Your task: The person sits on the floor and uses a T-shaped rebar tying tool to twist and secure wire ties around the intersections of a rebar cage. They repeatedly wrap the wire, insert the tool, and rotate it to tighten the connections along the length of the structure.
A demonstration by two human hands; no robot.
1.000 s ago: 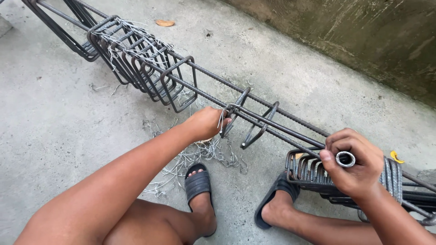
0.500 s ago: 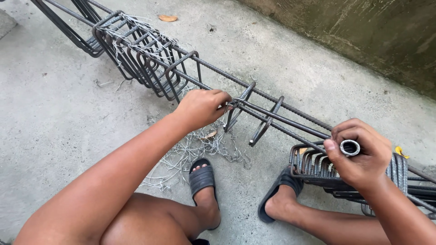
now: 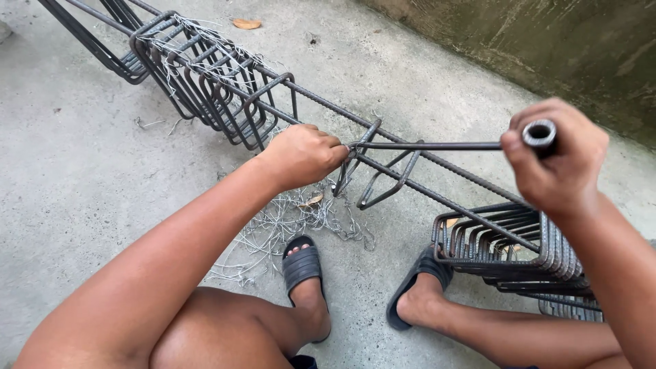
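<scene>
Clamping: left hand (image 3: 304,154) on stirrup (image 3: 355,154), right hand (image 3: 555,158) on tool (image 3: 451,145); wire scraps (image 3: 287,222) underneath.

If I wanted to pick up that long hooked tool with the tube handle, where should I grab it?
Probably by the tube handle, from above, as the right hand does now. It is the thickest, roundest part and hangs clear of the rebar cage. The thin shaft runs level to the left hand, which closes over its far end.
</scene>
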